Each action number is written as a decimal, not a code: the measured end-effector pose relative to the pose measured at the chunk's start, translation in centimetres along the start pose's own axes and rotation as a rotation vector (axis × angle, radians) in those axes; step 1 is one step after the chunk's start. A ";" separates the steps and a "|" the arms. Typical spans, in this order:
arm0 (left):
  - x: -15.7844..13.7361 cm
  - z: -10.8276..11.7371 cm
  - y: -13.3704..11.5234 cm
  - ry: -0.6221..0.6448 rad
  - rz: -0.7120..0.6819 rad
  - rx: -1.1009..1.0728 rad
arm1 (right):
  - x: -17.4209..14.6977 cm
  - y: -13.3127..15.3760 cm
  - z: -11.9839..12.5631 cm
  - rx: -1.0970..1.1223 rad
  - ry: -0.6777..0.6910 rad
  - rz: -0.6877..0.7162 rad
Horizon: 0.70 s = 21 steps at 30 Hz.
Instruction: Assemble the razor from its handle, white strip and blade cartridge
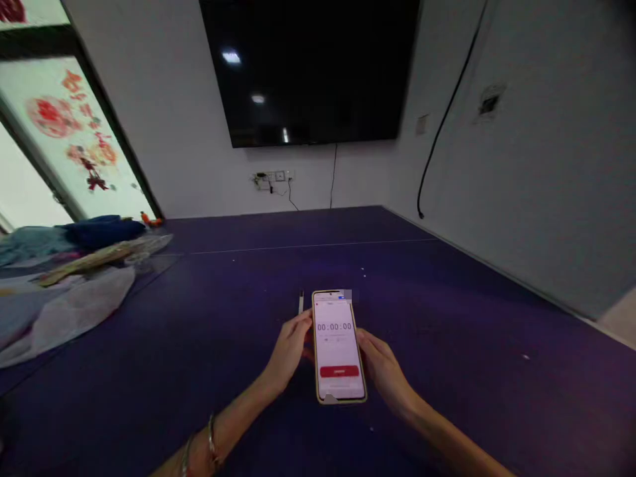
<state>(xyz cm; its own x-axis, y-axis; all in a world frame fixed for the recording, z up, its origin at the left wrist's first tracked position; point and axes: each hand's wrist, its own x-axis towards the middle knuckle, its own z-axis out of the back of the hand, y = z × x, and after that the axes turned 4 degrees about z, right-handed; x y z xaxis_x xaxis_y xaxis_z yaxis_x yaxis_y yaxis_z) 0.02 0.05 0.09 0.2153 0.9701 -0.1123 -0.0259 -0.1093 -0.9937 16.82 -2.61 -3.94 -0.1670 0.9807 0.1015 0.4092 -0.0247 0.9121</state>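
A smartphone [338,348] in a pale yellowish case is held upright between my two hands, its lit screen facing me. The screen reads 00:00:00, with a red button lower down. My left hand [288,348] grips the phone's left edge, with some fingers hidden behind it. Along the right edge, my right hand [382,368] closes on the phone with the thumb at its side. Just beyond the left fingers, a thin white stick-like object [301,302] lies on the dark purple surface [223,344]; its kind is unclear.
Crumpled clear plastic and cloths [94,291] lie at the left, near a decorated window [79,132]. A large television [318,66] hangs on the far wall above a socket panel [272,177]. A black cable [450,109] dangles along the right wall. Small white specks dot the surface.
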 end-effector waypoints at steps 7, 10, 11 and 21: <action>-1.8 -0.2 -0.6 -0.084 -0.204 0.392 | 0.0 0.4 -0.4 -0.118 -0.025 0.030; -3.2 -0.9 -0.9 -0.085 -0.247 0.672 | -0.5 0.7 -1.1 -0.225 -0.025 0.043; -3.5 -1.2 -1.0 -0.099 -0.225 0.729 | -0.8 0.8 -1.4 -0.254 -0.018 0.055; -11.7 3.9 8.9 -0.181 -0.130 0.942 | -1.4 1.9 1.0 -0.271 0.172 -0.003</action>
<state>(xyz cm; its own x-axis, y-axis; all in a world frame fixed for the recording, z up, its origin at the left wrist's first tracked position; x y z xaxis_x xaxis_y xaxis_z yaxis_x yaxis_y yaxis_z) -6.49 -11.44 -7.41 0.1196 0.9897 0.0785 -0.8016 0.1429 -0.5805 18.74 -3.86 -2.71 -0.3269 0.9341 0.1432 0.1583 -0.0953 0.9828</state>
